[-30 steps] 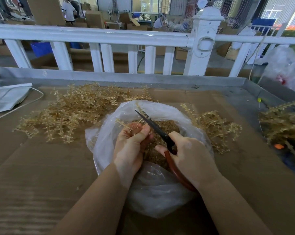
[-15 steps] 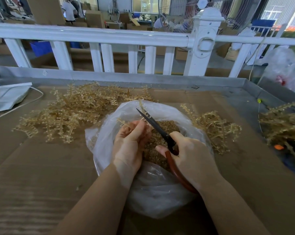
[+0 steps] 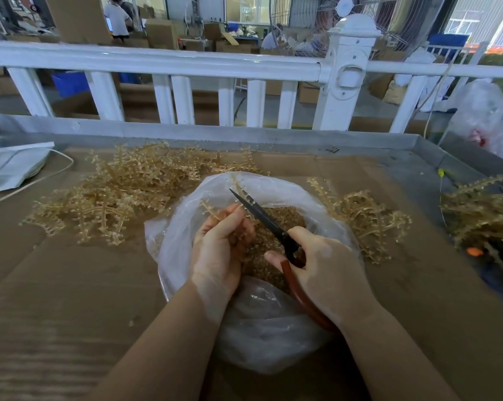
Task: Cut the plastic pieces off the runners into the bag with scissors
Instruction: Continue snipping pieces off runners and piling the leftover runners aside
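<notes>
Clear plastic bag point(image 3: 262, 337) under both hands, trimming midway.

Nearest, the right hand point(image 3: 328, 273) grips the red-handled scissors point(image 3: 269, 222); the left hand point(image 3: 220, 247) pinches a runner point(image 3: 212, 211) over the bag's mouth, blades seemingly almost closed. Cut pieces point(image 3: 269, 250) already fill much of the bag. Farther along the bench point(image 3: 56, 279), a large heap of runners point(image 3: 123, 195) looks uncut; a smaller heap point(image 3: 366, 215) lies right. No readable writing.

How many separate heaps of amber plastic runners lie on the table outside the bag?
3. A large heap left of the bag, a smaller heap right of it, and a third heap at the table's right edge, partly cut off by the frame.
</notes>
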Demonstrator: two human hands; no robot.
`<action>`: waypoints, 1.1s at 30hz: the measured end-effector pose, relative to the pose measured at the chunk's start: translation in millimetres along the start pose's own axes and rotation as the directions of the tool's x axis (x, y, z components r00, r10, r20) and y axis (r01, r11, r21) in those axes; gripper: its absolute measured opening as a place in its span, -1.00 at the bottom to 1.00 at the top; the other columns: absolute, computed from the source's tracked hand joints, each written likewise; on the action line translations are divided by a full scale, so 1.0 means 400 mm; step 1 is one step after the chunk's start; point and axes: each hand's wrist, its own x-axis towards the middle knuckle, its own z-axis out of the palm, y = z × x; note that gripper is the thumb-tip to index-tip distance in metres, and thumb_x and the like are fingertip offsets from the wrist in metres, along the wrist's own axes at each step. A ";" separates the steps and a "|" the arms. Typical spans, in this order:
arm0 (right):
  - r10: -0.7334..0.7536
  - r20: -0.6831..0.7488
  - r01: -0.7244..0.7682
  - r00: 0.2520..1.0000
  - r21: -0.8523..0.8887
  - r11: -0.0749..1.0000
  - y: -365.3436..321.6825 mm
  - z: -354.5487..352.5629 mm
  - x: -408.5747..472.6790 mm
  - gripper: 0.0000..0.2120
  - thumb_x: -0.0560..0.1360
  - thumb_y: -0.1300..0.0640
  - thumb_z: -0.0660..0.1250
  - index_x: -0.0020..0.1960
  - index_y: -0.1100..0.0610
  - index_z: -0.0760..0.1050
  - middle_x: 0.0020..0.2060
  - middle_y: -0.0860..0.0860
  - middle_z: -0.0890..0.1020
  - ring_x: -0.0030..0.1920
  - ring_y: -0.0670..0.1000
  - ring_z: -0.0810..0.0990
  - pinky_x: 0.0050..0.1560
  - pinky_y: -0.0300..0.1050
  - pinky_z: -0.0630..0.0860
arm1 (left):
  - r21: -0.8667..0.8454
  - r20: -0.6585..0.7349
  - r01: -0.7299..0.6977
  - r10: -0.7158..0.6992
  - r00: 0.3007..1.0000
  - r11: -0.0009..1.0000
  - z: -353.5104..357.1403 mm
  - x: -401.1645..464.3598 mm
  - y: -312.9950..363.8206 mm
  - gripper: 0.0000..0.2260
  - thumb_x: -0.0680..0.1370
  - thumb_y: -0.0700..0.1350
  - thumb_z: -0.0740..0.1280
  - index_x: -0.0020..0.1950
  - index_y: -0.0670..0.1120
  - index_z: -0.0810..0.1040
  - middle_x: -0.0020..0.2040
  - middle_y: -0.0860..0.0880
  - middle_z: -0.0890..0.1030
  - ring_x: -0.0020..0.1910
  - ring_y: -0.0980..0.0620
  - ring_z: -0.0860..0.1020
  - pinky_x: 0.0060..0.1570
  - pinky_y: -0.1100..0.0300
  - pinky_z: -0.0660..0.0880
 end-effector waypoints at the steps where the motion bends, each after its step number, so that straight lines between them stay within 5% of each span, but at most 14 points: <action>1: -0.001 0.005 0.001 1.000 0.002 1.000 0.000 -0.001 0.000 -0.72 0.47 -0.22 0.30 -0.22 -0.08 0.30 -0.50 -0.21 0.29 -0.44 -0.20 0.33 -0.42 -0.38 0.15 | -0.001 -0.008 0.000 0.000 1.000 1.000 0.001 0.000 0.000 -0.93 0.51 -0.29 0.31 -0.15 -0.16 0.53 -0.44 -0.04 0.52 -0.45 0.08 0.48 -0.37 0.31 0.49; 6: 0.000 0.024 0.000 1.000 -0.012 1.000 0.001 -0.001 -0.001 -0.72 0.47 -0.25 0.26 -0.19 -0.05 0.35 -0.44 -0.17 0.39 -0.38 -0.15 0.40 -0.39 -0.39 0.19 | 0.029 -0.044 0.022 -0.020 0.999 0.999 0.005 -0.004 -0.003 -0.96 0.48 -0.30 0.36 -0.09 -0.21 0.55 -0.31 -0.09 0.56 -0.34 0.04 0.50 -0.21 0.21 0.50; 11: 0.013 0.018 -0.012 1.000 -0.044 0.999 -0.001 0.000 -0.004 -0.71 0.46 -0.27 0.25 -0.18 -0.06 0.37 -0.42 -0.16 0.41 -0.38 -0.17 0.39 -0.40 -0.42 0.16 | 0.063 -0.073 0.010 -0.006 0.997 0.998 0.008 -0.006 -0.001 -0.90 0.49 -0.31 0.36 -0.21 -0.16 0.54 -0.44 0.00 0.53 -0.47 0.14 0.49 -0.43 0.34 0.47; 25: 0.046 0.054 -0.045 0.997 -0.006 0.999 0.000 -0.002 0.002 -0.72 0.44 -0.31 0.21 -0.14 -0.11 0.38 -0.40 -0.19 0.42 -0.32 -0.17 0.43 -0.34 -0.41 0.21 | 0.100 -0.032 0.039 -0.036 0.999 0.994 0.003 -0.001 -0.004 -0.95 0.50 -0.26 0.36 -0.14 -0.15 0.52 -0.44 -0.01 0.52 -0.49 0.13 0.48 -0.42 0.32 0.47; 33: 0.058 0.017 -0.059 0.998 0.026 0.998 0.001 0.002 0.000 -0.67 0.43 -0.32 0.21 -0.08 -0.08 0.46 -0.31 -0.15 0.53 -0.25 -0.14 0.51 -0.22 -0.22 0.43 | 0.099 -0.001 0.034 -0.034 0.999 0.994 -0.001 0.004 -0.010 -0.94 0.51 -0.26 0.33 -0.16 -0.14 0.53 -0.49 0.03 0.51 -0.51 0.16 0.49 -0.47 0.36 0.46</action>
